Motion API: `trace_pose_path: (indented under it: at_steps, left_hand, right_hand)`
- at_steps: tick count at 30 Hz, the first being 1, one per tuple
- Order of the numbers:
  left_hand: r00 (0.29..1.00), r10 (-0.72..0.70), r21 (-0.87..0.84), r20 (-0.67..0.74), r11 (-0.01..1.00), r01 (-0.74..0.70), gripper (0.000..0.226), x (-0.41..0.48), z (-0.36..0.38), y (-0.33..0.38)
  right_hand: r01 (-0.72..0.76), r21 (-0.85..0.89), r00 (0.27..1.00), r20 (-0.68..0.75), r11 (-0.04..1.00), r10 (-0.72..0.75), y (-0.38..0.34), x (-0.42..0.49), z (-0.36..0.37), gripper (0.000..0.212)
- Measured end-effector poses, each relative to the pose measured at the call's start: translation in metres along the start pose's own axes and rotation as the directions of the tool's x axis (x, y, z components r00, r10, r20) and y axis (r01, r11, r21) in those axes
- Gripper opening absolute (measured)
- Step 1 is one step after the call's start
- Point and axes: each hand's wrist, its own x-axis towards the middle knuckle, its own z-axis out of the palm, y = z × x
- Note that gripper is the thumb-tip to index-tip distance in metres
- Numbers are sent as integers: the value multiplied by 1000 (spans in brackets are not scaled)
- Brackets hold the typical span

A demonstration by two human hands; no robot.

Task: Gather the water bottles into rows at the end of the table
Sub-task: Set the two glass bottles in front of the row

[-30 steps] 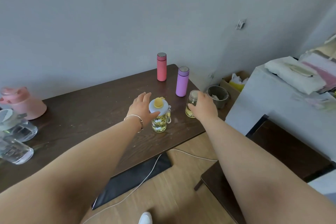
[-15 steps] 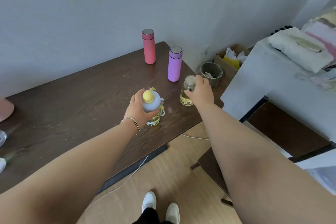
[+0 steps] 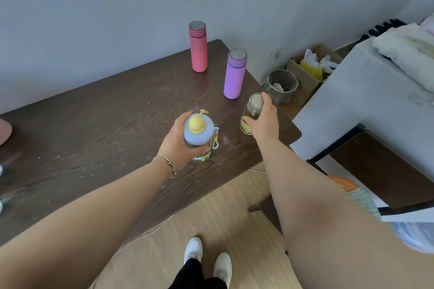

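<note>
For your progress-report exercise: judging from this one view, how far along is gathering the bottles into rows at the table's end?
Done: the red flask and purple flask stand upright near the table's far end. In hand: the left hand grips the duck-lid bottle, the right hand the small glass bottle, both near the front edge. Left: setting these into a row, and fetching whatever is blurred at the left edge.

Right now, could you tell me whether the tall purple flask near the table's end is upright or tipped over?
Upright. The tall purple flask stands on its base on the dark wooden table, silver cap facing up, untouched by either hand.
</note>
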Motion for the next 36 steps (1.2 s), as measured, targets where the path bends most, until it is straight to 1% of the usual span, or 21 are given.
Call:
trace_pose_path:
  at_steps: [3,9,14,17,23,27,32,36]
  left_hand:
    - [1000,3,4,8,1000,-3,97,1,-1,-2]
    - [1000,-24,-14,-20,1000,23,92,-1,2,1]
    - [996,-62,-32,-56,998,61,92,-8,3,3]
    - [988,-114,-60,-105,992,109,91,-18,0,3]
    - [960,-188,-66,-209,982,178,92,-50,-18,-6]
    - [928,-234,-93,-290,972,216,91,-77,-38,-15]
    - [892,-280,-133,-356,960,248,90,-105,-66,-25]
    - [857,-317,-170,-406,948,270,89,-129,-91,-40]
  right_hand:
    - [-2,-5,1000,-28,1000,2,0,2,2,89]
    - [13,-59,1000,-21,998,-14,1,1,-2,88]
    - [19,-68,1000,-11,998,-20,3,-14,-7,89]
    - [57,-82,998,18,995,-56,2,-28,-12,89]
    - [170,-37,982,88,985,-166,-17,-56,-20,86]
    - [248,0,961,128,969,-246,-42,-78,-16,85]
    - [326,36,927,184,945,-327,-75,-112,-3,84]
    - [353,39,908,227,935,-352,-102,-143,13,86]
